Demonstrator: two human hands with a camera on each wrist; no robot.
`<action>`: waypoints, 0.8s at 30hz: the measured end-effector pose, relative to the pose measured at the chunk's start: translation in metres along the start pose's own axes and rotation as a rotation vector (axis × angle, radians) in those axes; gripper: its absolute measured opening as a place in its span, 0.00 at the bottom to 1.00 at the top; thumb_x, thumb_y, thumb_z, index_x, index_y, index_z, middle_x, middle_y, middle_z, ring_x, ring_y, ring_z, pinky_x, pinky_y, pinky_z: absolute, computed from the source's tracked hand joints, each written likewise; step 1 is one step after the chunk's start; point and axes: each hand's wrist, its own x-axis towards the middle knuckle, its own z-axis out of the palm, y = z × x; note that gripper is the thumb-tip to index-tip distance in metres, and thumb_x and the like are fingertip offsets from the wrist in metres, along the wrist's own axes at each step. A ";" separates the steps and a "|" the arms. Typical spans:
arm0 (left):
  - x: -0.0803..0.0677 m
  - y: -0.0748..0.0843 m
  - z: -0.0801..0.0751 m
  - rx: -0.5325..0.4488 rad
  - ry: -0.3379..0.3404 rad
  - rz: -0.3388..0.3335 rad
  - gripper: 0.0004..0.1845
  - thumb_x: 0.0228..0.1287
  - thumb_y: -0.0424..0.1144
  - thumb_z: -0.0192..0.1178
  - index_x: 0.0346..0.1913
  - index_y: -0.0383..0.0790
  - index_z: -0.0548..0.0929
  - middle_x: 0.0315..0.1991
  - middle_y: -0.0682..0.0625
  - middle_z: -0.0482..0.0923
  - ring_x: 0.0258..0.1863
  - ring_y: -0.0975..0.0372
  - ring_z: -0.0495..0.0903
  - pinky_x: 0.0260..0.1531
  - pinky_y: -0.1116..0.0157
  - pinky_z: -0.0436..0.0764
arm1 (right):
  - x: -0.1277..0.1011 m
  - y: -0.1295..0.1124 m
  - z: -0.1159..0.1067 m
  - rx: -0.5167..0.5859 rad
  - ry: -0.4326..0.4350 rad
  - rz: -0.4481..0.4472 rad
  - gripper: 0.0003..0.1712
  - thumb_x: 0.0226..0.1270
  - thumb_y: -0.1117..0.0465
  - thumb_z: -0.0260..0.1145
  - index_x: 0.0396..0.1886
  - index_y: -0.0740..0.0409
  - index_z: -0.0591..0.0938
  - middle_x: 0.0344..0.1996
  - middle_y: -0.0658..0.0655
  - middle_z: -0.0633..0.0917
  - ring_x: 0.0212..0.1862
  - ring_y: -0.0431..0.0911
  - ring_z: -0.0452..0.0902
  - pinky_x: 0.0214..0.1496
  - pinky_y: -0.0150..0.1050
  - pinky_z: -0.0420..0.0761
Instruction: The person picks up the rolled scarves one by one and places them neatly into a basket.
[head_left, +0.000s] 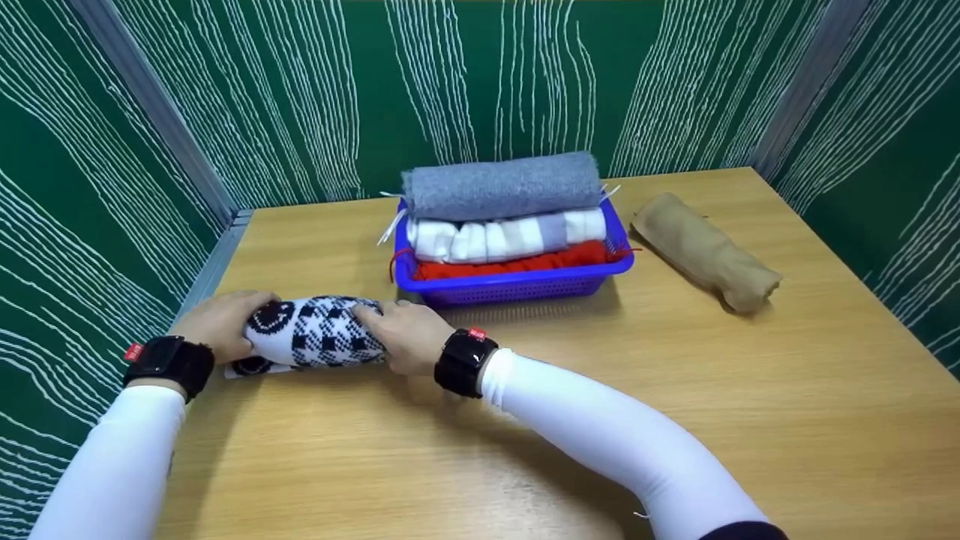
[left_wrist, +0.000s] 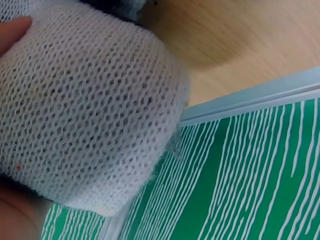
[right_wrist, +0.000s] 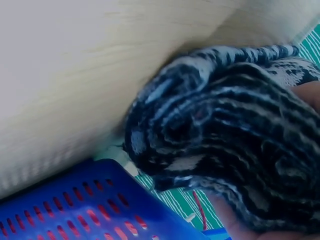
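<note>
A black-and-white patterned knit scarf [head_left: 337, 334], rolled into a thick bundle, lies lengthwise between the two hands at the left of the table. My left hand [head_left: 225, 322] grips its left end, where a dark round motif shows. Around the right end curl the fingers of my right hand [head_left: 412, 337]. A loose flap of the scarf sticks out low at the left. In the left wrist view, pale knit fabric [left_wrist: 100, 110] fills much of the picture between thumb and fingers. The right wrist view looks onto the roll's spiral end [right_wrist: 215, 130], its many layers showing.
Behind the scarf stands a purple basket [head_left: 517, 289] holding a grey roll [head_left: 502, 187], a white-and-grey checked roll [head_left: 510, 236] and a red roll [head_left: 517, 261]. A tan rolled cloth [head_left: 705, 251] lies to its right. Green walls [head_left: 480, 82] with white lines enclose the wooden table [head_left: 675, 390].
</note>
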 end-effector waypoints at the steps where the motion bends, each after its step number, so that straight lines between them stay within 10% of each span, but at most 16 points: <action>1: 0.000 0.000 -0.001 -0.001 0.001 0.000 0.39 0.51 0.28 0.75 0.71 0.40 0.79 0.68 0.31 0.81 0.69 0.31 0.76 0.71 0.28 0.71 | 0.000 -0.001 -0.001 -0.001 0.000 0.000 0.44 0.66 0.64 0.74 0.80 0.52 0.66 0.60 0.65 0.86 0.54 0.58 0.88 0.55 0.51 0.91; 24: -0.003 0.007 -0.041 -0.036 0.041 0.012 0.34 0.51 0.31 0.77 0.66 0.45 0.83 0.60 0.37 0.87 0.60 0.38 0.82 0.64 0.31 0.77 | -0.011 -0.008 -0.035 0.019 0.094 -0.029 0.40 0.65 0.65 0.73 0.76 0.54 0.70 0.59 0.64 0.86 0.55 0.57 0.89 0.55 0.51 0.91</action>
